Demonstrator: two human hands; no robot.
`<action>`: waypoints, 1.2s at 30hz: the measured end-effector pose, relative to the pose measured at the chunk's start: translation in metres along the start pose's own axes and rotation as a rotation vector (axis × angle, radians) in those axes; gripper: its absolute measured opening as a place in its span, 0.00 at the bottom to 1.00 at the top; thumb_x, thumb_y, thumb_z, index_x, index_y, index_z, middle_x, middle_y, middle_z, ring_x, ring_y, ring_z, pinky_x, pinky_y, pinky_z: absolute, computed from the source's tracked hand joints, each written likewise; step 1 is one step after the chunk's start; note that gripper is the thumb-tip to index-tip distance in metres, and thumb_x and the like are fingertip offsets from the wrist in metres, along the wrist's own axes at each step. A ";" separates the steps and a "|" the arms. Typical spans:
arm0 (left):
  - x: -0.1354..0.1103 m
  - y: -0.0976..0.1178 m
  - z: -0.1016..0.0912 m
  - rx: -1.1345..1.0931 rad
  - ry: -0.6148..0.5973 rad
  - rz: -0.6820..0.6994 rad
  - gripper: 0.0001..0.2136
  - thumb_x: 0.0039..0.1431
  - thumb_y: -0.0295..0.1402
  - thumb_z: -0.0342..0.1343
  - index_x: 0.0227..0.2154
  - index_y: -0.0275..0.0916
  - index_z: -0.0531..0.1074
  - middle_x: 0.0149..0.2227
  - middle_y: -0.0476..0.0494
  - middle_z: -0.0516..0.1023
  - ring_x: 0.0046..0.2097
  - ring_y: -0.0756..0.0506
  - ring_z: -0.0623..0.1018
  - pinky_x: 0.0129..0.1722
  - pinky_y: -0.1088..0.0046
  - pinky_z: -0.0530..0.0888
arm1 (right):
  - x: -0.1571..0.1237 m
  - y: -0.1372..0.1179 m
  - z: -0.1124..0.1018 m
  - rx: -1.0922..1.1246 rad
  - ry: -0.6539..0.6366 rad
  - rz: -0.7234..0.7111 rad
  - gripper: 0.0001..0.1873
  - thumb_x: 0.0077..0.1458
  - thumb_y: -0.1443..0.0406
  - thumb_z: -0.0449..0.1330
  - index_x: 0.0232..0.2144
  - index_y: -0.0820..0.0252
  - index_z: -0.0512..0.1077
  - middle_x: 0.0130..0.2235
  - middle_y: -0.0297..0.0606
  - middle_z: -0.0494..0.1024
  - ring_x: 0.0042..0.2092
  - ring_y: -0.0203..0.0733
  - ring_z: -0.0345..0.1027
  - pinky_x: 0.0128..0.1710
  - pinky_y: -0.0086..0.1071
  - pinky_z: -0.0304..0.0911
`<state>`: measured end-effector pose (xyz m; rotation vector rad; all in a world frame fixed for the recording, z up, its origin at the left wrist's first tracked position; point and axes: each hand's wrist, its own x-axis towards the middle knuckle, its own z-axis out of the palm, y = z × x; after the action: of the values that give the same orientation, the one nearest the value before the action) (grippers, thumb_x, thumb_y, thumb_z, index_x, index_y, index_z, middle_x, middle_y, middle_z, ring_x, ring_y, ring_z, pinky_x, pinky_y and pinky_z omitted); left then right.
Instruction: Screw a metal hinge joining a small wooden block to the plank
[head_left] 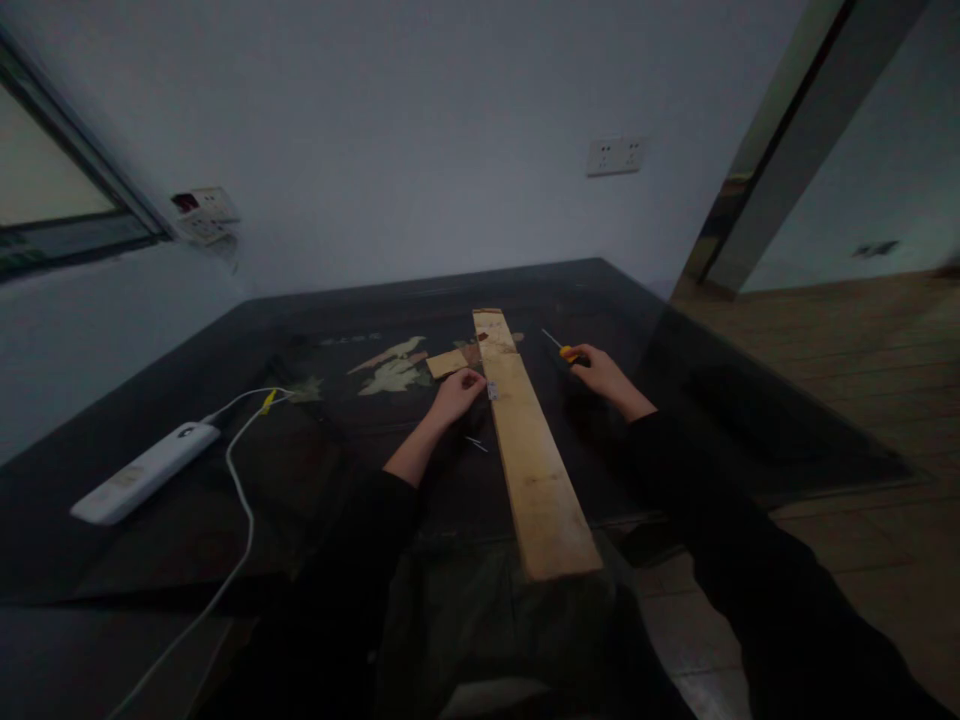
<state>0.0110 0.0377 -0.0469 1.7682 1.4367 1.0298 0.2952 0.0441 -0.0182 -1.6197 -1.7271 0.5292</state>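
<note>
A long wooden board (536,450) lies lengthwise in front of me, its near end sticking out past the table edge over my lap. On the board's left edge is a small metal piece (492,390), perhaps a hinge or bracket; it is too small to tell. My left hand (457,393) is beside that piece, thumb and fingers pinched together; what they hold, if anything, does not show. To the right of the board, my right hand (600,374) is closed around the yellow and black handle of a screwdriver (566,351). Its shaft points up and left, apart from the board.
A small wooden piece (447,364) lies beyond my left hand. Thin metal rods or screws (477,443) rest left of the board. A white power strip (146,474) with its cable (246,500) occupies the left of the dark table (420,290), which stands against a wall.
</note>
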 end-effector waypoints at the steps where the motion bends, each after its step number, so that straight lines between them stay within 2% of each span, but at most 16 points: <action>1: 0.000 -0.001 0.000 0.001 -0.002 -0.002 0.03 0.54 0.31 0.56 0.29 0.37 0.72 0.31 0.45 0.77 0.35 0.46 0.76 0.41 0.69 0.72 | 0.001 0.002 0.002 -0.028 -0.001 -0.011 0.16 0.48 0.73 0.56 0.41 0.63 0.73 0.46 0.45 0.78 0.50 0.43 0.71 0.55 0.39 0.63; 6: 0.002 -0.003 0.001 -0.008 -0.013 -0.015 0.04 0.55 0.32 0.56 0.29 0.38 0.72 0.32 0.45 0.78 0.36 0.46 0.76 0.41 0.71 0.72 | 0.000 0.006 0.009 -0.138 -0.020 -0.048 0.16 0.46 0.73 0.58 0.40 0.60 0.74 0.44 0.43 0.78 0.50 0.44 0.70 0.55 0.39 0.61; 17: 0.003 -0.005 0.002 -0.053 -0.014 -0.017 0.04 0.56 0.31 0.54 0.30 0.37 0.71 0.33 0.46 0.78 0.37 0.47 0.76 0.41 0.72 0.72 | -0.004 0.009 0.015 -0.319 -0.074 -0.055 0.18 0.48 0.71 0.58 0.43 0.55 0.73 0.45 0.43 0.73 0.50 0.48 0.66 0.53 0.41 0.61; 23: 0.003 -0.006 0.004 -0.057 -0.014 -0.006 0.04 0.56 0.31 0.54 0.29 0.38 0.71 0.32 0.47 0.77 0.37 0.47 0.76 0.41 0.72 0.72 | -0.006 0.007 0.018 -0.375 -0.091 -0.047 0.18 0.49 0.70 0.58 0.45 0.56 0.72 0.46 0.45 0.71 0.52 0.51 0.63 0.51 0.44 0.62; 36: 0.005 -0.008 0.004 -0.042 -0.012 -0.017 0.05 0.57 0.32 0.53 0.29 0.37 0.71 0.31 0.47 0.77 0.35 0.48 0.76 0.39 0.72 0.71 | -0.011 0.002 0.019 -0.430 -0.114 -0.050 0.19 0.50 0.69 0.57 0.46 0.54 0.71 0.47 0.45 0.69 0.53 0.51 0.61 0.50 0.43 0.62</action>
<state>0.0110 0.0444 -0.0546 1.7261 1.4108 1.0320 0.2826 0.0369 -0.0343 -1.8593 -2.0648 0.2371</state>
